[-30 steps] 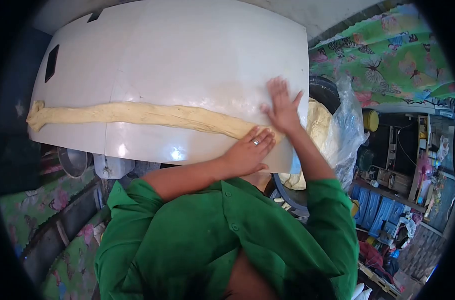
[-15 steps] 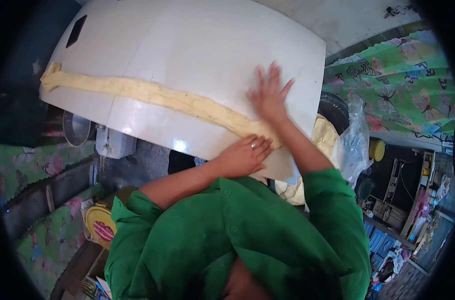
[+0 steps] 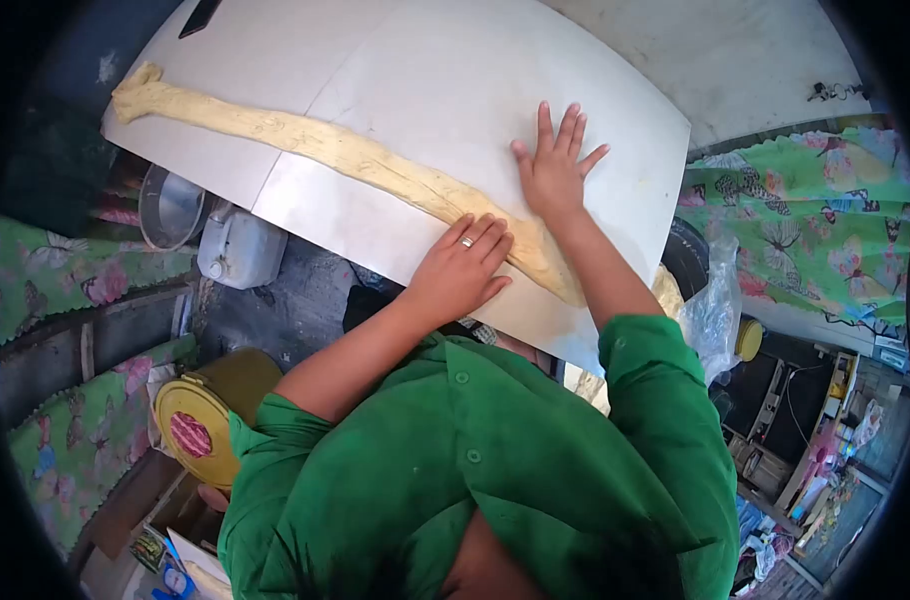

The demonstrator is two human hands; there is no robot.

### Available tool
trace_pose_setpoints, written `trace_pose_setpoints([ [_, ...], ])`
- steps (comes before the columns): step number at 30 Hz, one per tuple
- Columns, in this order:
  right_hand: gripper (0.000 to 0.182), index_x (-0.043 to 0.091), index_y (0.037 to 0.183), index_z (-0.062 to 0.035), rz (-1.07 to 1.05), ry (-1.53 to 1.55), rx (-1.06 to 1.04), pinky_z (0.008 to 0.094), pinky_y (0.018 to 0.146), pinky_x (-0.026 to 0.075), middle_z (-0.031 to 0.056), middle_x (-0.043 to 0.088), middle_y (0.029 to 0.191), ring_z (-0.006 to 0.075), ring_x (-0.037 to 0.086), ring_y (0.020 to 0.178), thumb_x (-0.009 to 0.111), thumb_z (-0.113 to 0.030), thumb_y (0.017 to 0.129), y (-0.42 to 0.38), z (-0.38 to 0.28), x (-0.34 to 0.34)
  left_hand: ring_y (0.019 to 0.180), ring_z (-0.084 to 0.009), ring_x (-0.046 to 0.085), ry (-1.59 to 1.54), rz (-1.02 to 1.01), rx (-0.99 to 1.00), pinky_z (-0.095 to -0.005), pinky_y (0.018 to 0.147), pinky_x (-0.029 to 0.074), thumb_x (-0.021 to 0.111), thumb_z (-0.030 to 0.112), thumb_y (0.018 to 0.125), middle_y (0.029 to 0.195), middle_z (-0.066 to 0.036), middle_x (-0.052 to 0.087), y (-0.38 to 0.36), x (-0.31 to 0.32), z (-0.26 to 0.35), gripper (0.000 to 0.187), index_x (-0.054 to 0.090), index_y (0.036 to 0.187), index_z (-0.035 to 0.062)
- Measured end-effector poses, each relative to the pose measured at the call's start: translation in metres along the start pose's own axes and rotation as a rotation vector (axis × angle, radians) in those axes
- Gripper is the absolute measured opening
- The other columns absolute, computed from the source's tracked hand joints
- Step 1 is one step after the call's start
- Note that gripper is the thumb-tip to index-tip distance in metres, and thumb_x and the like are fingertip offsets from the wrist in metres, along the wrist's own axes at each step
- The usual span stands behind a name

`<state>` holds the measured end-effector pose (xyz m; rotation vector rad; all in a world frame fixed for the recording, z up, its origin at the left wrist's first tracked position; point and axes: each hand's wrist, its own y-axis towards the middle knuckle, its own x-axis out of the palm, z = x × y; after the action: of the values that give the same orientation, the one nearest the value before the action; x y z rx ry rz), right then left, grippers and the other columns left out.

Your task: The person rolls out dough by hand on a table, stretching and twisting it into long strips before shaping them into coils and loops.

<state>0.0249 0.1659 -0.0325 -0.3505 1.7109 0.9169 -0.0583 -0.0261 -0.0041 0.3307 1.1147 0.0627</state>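
A long flattened strip of pale yellow dough (image 3: 365, 160) runs slantwise across the white tabletop (image 3: 415, 90), with a thicker lump at its far left end. My left hand (image 3: 460, 265), wearing a ring, rests palm down with its fingers lying on the dough near the right end. Just beyond the strip, my right hand (image 3: 558, 180) lies on the tabletop with fingers spread and nothing in it. Its forearm passes close beside the dough's right end.
A dark rectangular object (image 3: 200, 17) lies at the table's far left. Below the left edge are a white jug (image 3: 243, 248) and a yellow-lidded bucket (image 3: 190, 430). Clear plastic (image 3: 713, 300) hangs over a dark tub (image 3: 687, 258) at right.
The view has tilted and shifted. My left hand has moved left along the dough, uncovering more of its right end. My right hand, blurred before, now appears still on the tabletop.
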Motion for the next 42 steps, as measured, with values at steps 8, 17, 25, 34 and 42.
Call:
trace_pose_setpoints([
  [8,0.065,0.03,0.144,-0.0157,0.02,-0.107,-0.018,0.0733,0.099,-0.004,0.0219,0.021,0.149,0.0404,0.015,0.139,0.044,-0.05,0.091,0.038,-0.031,0.01,0.119,-0.0278,0.047,-0.06,0.023,0.03,-0.0424,0.105,0.032,0.063,0.031,0.081,0.123,-0.016,0.054,-0.001,-0.007,-0.006,0.049,0.055,0.118,-0.0008],
  [17,0.067,0.022,0.147,-0.0126,-0.079,0.09,-0.136,0.0722,0.099,-0.007,0.0272,0.016,0.149,0.0398,0.01,0.14,0.038,-0.05,0.094,0.037,-0.081,0.022,0.118,-0.0312,0.047,-0.196,0.12,0.041,-0.0438,0.103,0.035,0.065,0.026,0.08,0.117,-0.014,0.056,-0.011,-0.058,-0.066,0.041,0.058,0.11,-0.0011],
  [25,0.062,0.023,0.146,-0.0195,-0.425,0.123,-0.182,0.0707,0.099,-0.01,0.0176,0.015,0.152,0.0366,0.008,0.141,0.038,-0.048,0.094,0.063,-0.135,0.007,0.127,-0.0281,0.041,-0.022,-0.085,-0.007,-0.0432,0.109,0.028,0.064,0.032,0.081,0.127,-0.016,0.051,-0.028,-0.076,-0.121,0.056,0.051,0.125,-0.0007],
  [34,0.06,0.026,0.146,-0.0172,-0.283,-0.027,-0.132,0.073,0.099,-0.006,0.0179,0.018,0.152,0.0387,0.01,0.14,0.039,-0.046,0.094,0.092,-0.165,0.026,0.124,-0.0295,0.044,-0.255,-0.146,0.198,-0.043,0.109,0.027,0.06,0.033,0.083,0.125,-0.017,0.052,-0.04,-0.092,-0.143,0.05,0.055,0.117,-0.0023],
  [42,0.065,0.03,0.144,-0.0129,-0.186,0.094,-0.08,0.0715,0.099,-0.006,0.0215,0.018,0.151,0.0391,0.014,0.14,0.048,-0.046,0.09,0.135,-0.172,0.05,0.129,-0.0301,0.038,-0.047,-0.054,-0.105,-0.0446,0.109,0.027,0.063,0.036,0.082,0.13,-0.016,0.048,-0.054,-0.134,-0.206,0.056,0.051,0.124,0.001],
])
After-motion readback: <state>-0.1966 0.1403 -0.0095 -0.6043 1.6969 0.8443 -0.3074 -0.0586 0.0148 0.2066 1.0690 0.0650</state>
